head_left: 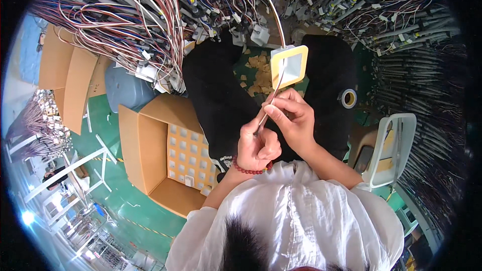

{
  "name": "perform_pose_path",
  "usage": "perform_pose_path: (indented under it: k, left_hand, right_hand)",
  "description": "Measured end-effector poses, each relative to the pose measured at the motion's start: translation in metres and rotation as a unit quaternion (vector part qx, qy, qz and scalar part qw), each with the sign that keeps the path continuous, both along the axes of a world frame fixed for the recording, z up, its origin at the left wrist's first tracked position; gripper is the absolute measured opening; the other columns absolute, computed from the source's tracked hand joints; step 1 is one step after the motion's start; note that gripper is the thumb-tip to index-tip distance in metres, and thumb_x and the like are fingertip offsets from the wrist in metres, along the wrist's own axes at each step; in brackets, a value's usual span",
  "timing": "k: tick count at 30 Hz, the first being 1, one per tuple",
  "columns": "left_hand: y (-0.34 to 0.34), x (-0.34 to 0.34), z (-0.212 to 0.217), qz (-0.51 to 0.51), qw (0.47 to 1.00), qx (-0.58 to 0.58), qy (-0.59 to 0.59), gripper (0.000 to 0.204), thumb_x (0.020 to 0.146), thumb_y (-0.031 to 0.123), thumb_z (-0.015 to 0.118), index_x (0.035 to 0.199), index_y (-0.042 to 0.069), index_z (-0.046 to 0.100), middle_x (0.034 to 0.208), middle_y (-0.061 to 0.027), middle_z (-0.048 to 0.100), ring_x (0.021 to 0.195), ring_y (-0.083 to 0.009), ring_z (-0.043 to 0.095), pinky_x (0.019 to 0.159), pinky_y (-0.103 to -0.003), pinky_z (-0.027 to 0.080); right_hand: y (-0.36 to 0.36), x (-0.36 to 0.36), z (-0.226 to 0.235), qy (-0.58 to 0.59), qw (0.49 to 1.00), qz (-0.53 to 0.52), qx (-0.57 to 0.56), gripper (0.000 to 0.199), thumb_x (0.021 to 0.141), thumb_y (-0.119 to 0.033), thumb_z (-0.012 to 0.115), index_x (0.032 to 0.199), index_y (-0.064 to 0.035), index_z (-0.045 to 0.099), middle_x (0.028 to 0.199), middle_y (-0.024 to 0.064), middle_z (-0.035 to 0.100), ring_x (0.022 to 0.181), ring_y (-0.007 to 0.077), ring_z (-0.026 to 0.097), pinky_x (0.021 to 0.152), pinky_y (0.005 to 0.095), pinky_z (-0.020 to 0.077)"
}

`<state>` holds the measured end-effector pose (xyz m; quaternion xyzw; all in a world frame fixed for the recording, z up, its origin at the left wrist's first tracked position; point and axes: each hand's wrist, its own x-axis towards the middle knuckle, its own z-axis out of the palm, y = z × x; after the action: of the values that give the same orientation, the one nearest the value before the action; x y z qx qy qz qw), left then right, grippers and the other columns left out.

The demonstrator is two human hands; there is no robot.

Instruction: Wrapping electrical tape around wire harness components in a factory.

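Two bare hands, one left hand (pixel 258 148) and one right hand (pixel 295 118). One bracelet of dark red beads (pixel 251 171). One hollow white square housing with a yellow rim (pixel 296 65). One yellow-and-white ring-shaped roll of tape (pixel 353 96). Two open brown cardboard boxes, one nearer box (pixel 135 153), one farther box (pixel 80 83). Thin coloured wires (pixel 145 17), too many to count.

Holds bare left hand (pixel 258 149) curled, with fingers folded toward palm. Pinches thumb to forefinger with bare right hand (pixel 297 120), farther forward, just beside left. Angles both bare forearms (pixel 332 163) inward. Spreads black-trousered legs (pixel 218 98) apart.
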<state>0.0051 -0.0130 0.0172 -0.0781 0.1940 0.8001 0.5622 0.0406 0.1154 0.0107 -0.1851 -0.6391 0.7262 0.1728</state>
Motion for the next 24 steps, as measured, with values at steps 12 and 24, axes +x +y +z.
perform_pose_path:
  k: [12, 24]
  left_hand:
    - [0.005, 0.000, 0.008, 0.033, 0.998, -0.042, 0.018, 0.052, 0.096, 0.021, 0.026, 0.147, 0.017, 0.019, 0.041, 0.0034, 0.026, 0.032, -0.0077, 0.021, 0.035, -0.023, 0.023]
    - [-0.039, 0.007, 0.027, 0.097, 0.969, -0.154, 0.166, 0.058, 0.095, 0.023, 0.028, 0.148, 0.005, 0.012, 0.040, 0.0009, 0.026, 0.031, -0.0094, 0.022, 0.036, -0.023, 0.024]
  right_hand:
    - [0.001, -0.001, 0.008, -0.034, 0.998, -0.009, 0.056, 0.010, 0.079, -0.002, 0.069, 0.089, 0.0012, 0.069, 0.079, 0.0027, 0.056, 0.073, 0.0094, 0.051, 0.063, 0.0225, 0.0402]
    - [0.037, -0.050, 0.049, 0.171, 0.877, 0.339, 0.295, 0.037, 0.074, 0.008, 0.057, 0.109, -0.0028, 0.062, 0.110, 0.0126, 0.061, 0.100, 0.0312, 0.059, 0.082, 0.0369, 0.0495]
